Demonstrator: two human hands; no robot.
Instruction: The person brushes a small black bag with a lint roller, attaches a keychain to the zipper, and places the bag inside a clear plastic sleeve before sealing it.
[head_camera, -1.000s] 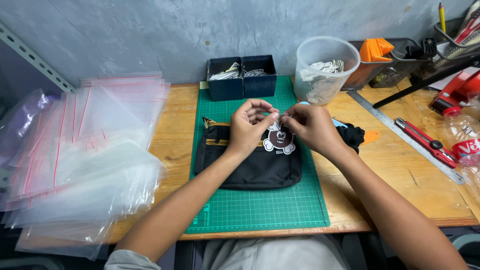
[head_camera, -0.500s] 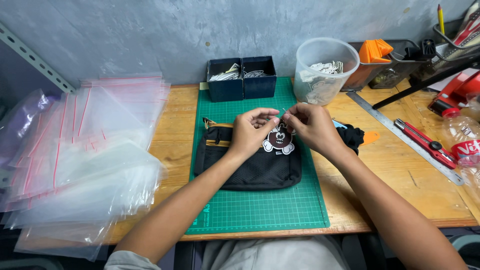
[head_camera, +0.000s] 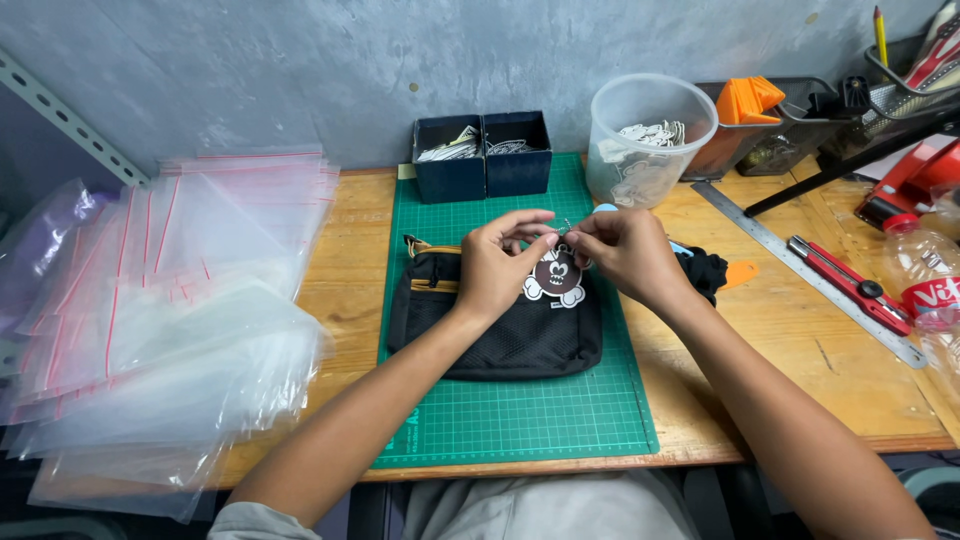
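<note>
bottle (head_camera: 925, 290) cropped; charm's ring hidden by fingers

Left hand (head_camera: 500, 262) and right hand (head_camera: 622, 252) pinching a cartoon-face charm (head_camera: 556, 276) over a black pouch (head_camera: 500, 325), green cutting mat (head_camera: 520, 410), clear zip bags (head_camera: 160, 310) at 9 o'clock, plastic tub (head_camera: 648, 140) at 1 o'clock

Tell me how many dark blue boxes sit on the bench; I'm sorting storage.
2: both dark blue boxes stand side by side at the mat's far edge against the wall, the left box touching the right box. No others are visible.
</note>
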